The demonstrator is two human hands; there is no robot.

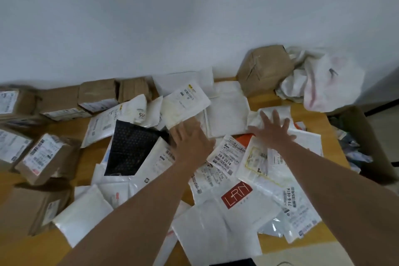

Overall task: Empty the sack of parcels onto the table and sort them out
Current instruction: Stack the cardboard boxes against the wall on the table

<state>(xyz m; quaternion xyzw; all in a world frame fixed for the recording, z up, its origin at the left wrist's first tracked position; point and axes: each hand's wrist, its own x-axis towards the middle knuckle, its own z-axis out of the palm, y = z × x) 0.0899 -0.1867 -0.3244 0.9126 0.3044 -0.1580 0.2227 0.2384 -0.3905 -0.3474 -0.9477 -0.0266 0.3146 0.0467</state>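
Reaching forward from the near edge, both bare forearms extend over a loose spread of parcels on the wooden surface point(71, 242). Nearest lie white mailer bags, one bearing a red LRN label point(236, 194) between the two forearms. Further in, a black dotted mailer point(131, 147) lies left of the left arm, overlapped by white bags. The left hand point(192, 140) lies flat, fingers straight and together, palm down on white mailers at the middle of the spread; it grasps nothing. The right hand point(273, 129) is released, fingers spread wide, over a crumpled white bag point(272, 114); contact cannot be confirmed. Brown cardboard boxes point(46, 157) with printed labels are grouped along the left side and run to the far left edge against the wall. At the far right, a brown box point(264, 69) stands tilted against the wall, just beside the crumpled white sack point(319, 82), which lies at the far right corner. An open carton point(367, 136) stands off the right edge.
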